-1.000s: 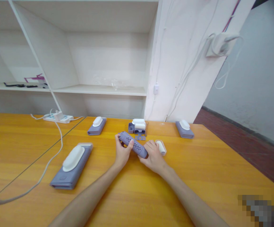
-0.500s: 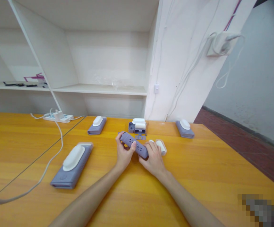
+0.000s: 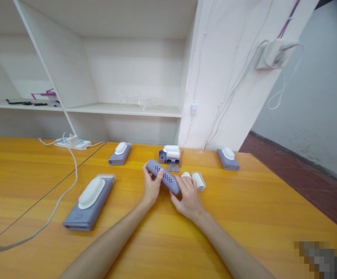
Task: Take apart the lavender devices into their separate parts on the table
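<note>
Both my hands hold a long purple perforated case (image 3: 163,176) just above the orange table (image 3: 244,209). My left hand (image 3: 151,186) is closed round its far left end, thumb on top. My right hand (image 3: 187,195) grips the near right end with fingers curled under it. Just right of my right hand lie a small white oval piece (image 3: 186,174) and a small clear tray with a white insert (image 3: 198,181).
Three purple bases with white tops lie on the table: near left (image 3: 90,202), far middle (image 3: 120,153), far right (image 3: 228,159). A small purple holder with white parts (image 3: 170,155) stands behind the hands. A white power strip (image 3: 72,144) and cable (image 3: 56,203) cross the left side.
The case has tilted a little and shifted slightly away from me; my right hand's fingers have re-gripped its near end. The white oval piece now shows beside my hand.
</note>
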### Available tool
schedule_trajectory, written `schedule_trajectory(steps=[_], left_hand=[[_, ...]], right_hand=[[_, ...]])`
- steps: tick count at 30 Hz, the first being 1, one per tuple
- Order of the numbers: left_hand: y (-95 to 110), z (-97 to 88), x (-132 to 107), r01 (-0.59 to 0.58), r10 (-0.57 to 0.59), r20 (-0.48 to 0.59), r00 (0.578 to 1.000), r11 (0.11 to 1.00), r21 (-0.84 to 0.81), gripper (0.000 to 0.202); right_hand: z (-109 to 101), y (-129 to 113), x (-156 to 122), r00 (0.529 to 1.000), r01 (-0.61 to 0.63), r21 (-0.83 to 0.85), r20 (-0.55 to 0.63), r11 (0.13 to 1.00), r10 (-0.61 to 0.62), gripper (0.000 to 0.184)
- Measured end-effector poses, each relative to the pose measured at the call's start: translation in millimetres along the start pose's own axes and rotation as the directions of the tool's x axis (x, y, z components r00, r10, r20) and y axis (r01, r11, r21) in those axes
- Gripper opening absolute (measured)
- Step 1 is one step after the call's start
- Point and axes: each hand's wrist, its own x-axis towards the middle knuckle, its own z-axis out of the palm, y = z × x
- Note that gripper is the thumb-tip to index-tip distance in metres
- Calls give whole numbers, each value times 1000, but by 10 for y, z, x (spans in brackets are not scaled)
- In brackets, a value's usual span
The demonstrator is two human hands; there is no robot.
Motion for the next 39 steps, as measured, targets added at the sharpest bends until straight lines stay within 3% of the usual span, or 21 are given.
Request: schedule_trajectory(steps=[9,20,27,39], left_hand=[[-18,-5,8,28,-28,9,1000,1000,0,52],[-45,8,32,34,-33,22,999,999,-30,50],[-46,8,32,37,-36,25,999,999,-40,48],[-96,-4,49,88,-80,74,994,990,-113,45]], right_hand=[[-10,-82,32,998,-66,-82,11,994,68,44],[-124,-133,129,989,-88,-105,105,991,99,36],[-119,-127,145,991,-43,-165,115,985,63,55],[-117,-177,146,979,-117,-76,159,990,128,44]])
